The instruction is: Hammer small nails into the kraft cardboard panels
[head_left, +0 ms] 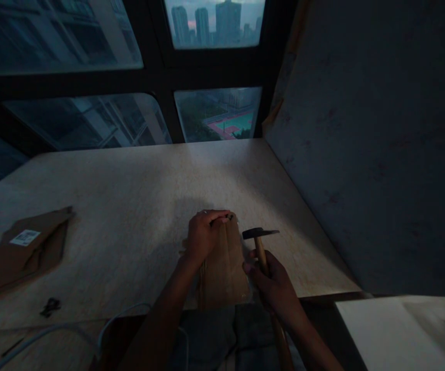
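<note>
A brown cardboard piece (228, 268) lies lengthwise in front of me on the pale tabletop, its near end at the table edge. Over its far left side rests my left hand (202, 236), thumb and forefinger pinched at a small dark piece (230, 217) near the far end. That piece is too small to name. My right hand (278, 286) is wrapped around the wooden handle of a hammer (260, 234). The hammer's dark metal head is raised just right of the cardboard, apart from it.
Folded cardboard (25, 250) with a white label lies at the left. Nearer me is a small heap of dark pieces (50, 307). A pale cable (67, 327) curves along the front left edge. A wall (369, 154) bounds the right side, windows (218, 116) the back.
</note>
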A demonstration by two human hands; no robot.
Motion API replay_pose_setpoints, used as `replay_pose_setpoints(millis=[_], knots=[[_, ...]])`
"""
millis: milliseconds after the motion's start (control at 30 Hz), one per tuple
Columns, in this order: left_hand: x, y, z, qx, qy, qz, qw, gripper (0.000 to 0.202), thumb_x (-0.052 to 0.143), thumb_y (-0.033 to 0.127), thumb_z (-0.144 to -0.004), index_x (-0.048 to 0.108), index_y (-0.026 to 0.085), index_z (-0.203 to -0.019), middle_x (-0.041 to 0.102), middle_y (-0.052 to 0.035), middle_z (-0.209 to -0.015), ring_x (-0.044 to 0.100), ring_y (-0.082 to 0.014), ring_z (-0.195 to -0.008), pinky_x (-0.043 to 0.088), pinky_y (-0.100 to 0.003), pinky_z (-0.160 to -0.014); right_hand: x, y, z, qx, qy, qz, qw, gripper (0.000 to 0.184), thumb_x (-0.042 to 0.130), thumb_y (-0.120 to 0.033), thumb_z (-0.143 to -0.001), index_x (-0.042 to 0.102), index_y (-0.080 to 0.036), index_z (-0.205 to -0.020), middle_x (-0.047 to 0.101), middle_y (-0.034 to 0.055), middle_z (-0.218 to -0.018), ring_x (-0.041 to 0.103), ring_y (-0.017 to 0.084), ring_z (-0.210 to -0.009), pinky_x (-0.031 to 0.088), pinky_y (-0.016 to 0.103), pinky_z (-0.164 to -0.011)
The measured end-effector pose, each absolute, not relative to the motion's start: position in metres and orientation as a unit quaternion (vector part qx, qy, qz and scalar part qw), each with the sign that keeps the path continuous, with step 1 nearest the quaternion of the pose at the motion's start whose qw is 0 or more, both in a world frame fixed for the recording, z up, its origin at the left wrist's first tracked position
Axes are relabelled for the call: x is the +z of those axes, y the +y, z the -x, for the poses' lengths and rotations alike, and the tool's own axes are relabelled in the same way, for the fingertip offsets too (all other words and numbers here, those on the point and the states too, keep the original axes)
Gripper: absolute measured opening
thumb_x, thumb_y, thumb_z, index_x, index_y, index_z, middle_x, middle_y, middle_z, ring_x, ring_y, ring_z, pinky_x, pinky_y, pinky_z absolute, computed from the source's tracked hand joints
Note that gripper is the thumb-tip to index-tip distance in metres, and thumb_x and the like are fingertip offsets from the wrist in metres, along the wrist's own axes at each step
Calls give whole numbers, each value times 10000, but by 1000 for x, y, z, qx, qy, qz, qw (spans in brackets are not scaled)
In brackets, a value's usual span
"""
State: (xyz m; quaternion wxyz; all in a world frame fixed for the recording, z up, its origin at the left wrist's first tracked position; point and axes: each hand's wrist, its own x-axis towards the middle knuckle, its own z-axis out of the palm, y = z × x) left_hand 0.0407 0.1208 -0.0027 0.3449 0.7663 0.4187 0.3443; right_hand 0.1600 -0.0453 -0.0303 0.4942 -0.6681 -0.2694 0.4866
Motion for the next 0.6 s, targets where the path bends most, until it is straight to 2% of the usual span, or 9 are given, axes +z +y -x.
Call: replay_pose_setpoints(millis=[233, 467, 600], knots=[[-2, 121, -40, 346, 428, -752, 362, 204, 679, 121, -837, 775, 262, -949, 782, -8, -988, 727, -199, -938, 565, -392, -903, -29, -45, -160, 455, -299, 677, 496, 402, 653, -524, -811, 567, -186, -1012, 440, -44, -698, 396, 120, -594, 332, 240, -526], [-7, 118, -38, 347, 401, -793, 300, 255, 634, 119, -870, 760, 273, -1029, 778, -14, -942, 710, -190, -881, 582, -390, -848, -21, -43, -161, 451, -295, 685, 490, 404, 673, -532, -793, 585, -192, -992, 453, -36, -684, 421, 138, -592, 347, 254, -528], [-11, 118, -37, 340, 394, -811, 268, 274, 632, 144, -881, 740, 281, -1093, 769, -20, -940, 697, -192, -892, 580, -382, -844, -10, -42, -168, 446, -300, 669, 514, 413, 583, -583, -864, 582, -199, -1015, 442, -40, -654, 422, 130, -558, 341, 238, -488]])
